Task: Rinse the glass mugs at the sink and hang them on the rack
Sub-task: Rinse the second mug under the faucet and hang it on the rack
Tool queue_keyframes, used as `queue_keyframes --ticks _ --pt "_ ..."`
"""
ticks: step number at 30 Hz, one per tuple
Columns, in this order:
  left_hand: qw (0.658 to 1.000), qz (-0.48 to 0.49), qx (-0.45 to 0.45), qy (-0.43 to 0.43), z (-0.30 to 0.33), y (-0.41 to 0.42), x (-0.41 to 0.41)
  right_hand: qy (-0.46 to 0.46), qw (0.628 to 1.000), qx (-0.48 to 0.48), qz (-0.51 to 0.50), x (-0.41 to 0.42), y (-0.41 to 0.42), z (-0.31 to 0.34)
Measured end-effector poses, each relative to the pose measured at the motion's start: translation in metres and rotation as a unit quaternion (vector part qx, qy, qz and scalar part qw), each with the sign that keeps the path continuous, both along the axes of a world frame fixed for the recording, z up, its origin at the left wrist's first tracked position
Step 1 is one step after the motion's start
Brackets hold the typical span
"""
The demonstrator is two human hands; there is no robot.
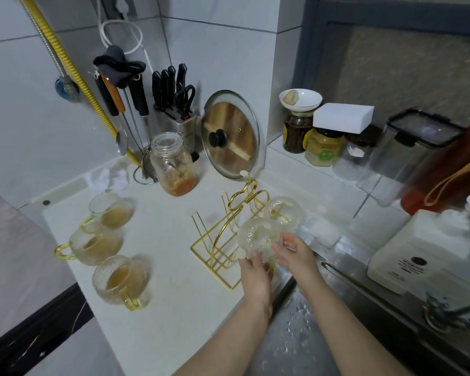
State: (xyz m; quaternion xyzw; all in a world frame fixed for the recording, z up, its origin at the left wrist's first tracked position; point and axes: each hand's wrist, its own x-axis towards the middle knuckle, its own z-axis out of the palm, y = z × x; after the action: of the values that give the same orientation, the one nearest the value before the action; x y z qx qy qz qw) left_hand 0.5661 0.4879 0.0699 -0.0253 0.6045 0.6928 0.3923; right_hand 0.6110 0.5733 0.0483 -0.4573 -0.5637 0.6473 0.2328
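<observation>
Holding a rinsed mug mouth-down between both hands, the person has it at the near right corner of the gold rack, at the worktop edge beside the sink. Left hand grips from below near the yellow handle; right hand cups its right side. Another mug already hangs just behind. Free pegs lie to the left and away, so the left hand sits nearer. Three unwashed mugs wait well apart on the left.
</observation>
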Motion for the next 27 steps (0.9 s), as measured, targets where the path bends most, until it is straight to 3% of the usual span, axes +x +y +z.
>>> queue_keyframes --ticks 7,13,18,27 --pt "0.998 -0.035 -0.046 0.0 -0.009 0.002 0.002 -0.034 0.999 0.022 0.013 -0.001 -0.007 0.003" --pt "0.997 -0.049 -0.046 -0.029 -0.007 0.003 0.001 -0.098 0.988 0.091 -0.077 -0.007 0.028 0.004" --pt "0.997 -0.056 -0.042 -0.038 -0.01 0.011 0.0 -0.079 0.989 0.075 -0.104 -0.018 0.048 0.001" --pt "0.995 -0.03 -0.064 -0.072 -0.016 0.028 0.001 -0.066 0.993 0.076 -0.069 -0.015 0.054 -0.009"
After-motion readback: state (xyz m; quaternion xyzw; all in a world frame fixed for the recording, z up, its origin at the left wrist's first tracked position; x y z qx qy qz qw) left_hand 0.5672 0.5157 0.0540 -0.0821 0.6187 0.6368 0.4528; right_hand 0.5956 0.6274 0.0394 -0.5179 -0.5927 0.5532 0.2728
